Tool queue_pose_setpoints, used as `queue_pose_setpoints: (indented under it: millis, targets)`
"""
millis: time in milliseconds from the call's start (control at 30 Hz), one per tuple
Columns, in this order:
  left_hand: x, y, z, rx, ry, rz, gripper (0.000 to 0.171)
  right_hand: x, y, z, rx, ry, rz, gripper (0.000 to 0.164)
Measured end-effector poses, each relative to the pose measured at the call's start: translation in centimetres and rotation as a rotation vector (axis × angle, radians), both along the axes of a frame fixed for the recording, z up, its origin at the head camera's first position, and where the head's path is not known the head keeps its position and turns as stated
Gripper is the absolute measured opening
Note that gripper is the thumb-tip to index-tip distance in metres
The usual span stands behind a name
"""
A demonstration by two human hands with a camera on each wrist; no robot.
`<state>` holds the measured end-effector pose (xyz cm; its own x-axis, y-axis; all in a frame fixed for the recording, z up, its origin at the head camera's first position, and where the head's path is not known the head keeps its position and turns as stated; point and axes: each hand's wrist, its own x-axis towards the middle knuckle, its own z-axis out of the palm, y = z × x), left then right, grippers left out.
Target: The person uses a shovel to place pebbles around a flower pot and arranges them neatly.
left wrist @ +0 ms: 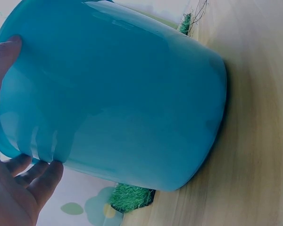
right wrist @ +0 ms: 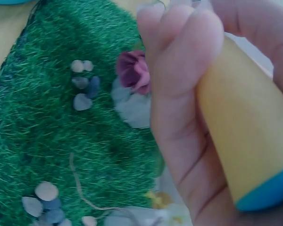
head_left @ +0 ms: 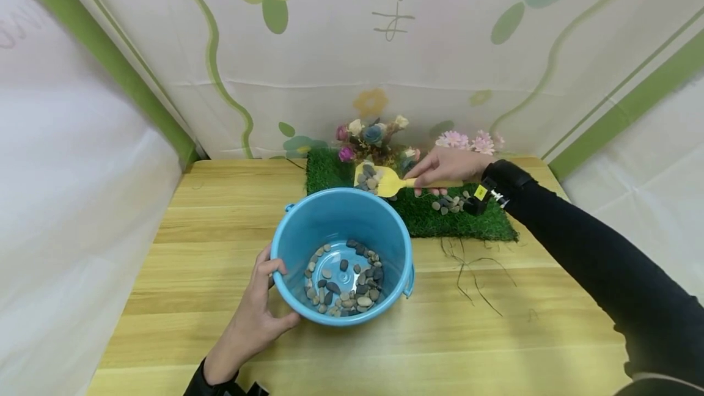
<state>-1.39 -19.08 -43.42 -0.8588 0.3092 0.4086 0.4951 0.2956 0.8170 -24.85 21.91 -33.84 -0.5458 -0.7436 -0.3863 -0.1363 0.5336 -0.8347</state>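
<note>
A blue bucket (head_left: 342,216) stands on the wooden table, with grey and tan pebbles (head_left: 363,301) scattered over its floor. My left hand (head_left: 263,307) grips the bucket's left rim; in the left wrist view fingers (left wrist: 46,181) and thumb lie against its side. My right hand (head_left: 448,167) holds a yellow toy shovel (head_left: 389,183) by its handle (right wrist: 245,122). On the shovel's blade, right by the bucket's far rim, lies a small heap of pebbles (head_left: 367,177). More pebbles (head_left: 450,203) lie below the right hand on a green turf mat (head_left: 434,225).
Artificial flowers (head_left: 373,134) stand at the back of the mat, with pink blossoms (head_left: 467,141) to their right. Thin dark strands (head_left: 467,274) lie on the table (head_left: 220,231) in front of the mat. A printed cloth (head_left: 330,60) hangs behind.
</note>
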Motion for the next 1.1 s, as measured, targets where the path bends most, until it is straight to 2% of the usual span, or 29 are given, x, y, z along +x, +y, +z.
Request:
queue_pose_setpoints:
  millis: [233, 567, 833, 1100]
  targets:
    - [0.1, 0.0, 0.1, -0.006, -0.003, 0.008, 0.07, 0.3, 0.0, -2.7, -0.042, -0.053, -0.003, 0.04]
    - [0.0, 0.0, 0.0, -0.012, 0.0, 0.007, 0.07, 0.4, -0.2, -5.7, -0.002, -0.054, -0.017, 0.042]
    - [0.1, 0.0, 0.0, -0.012, -0.009, 0.009, 0.07, 0.4, -0.5, -6.5, 0.043, -0.078, -0.086, 0.038]
    - [0.1, 0.1, -0.1, -0.017, -0.018, 0.015, 0.072, 0.3, -1.2, -6.3, 0.1, -0.069, -0.134, 0.034]
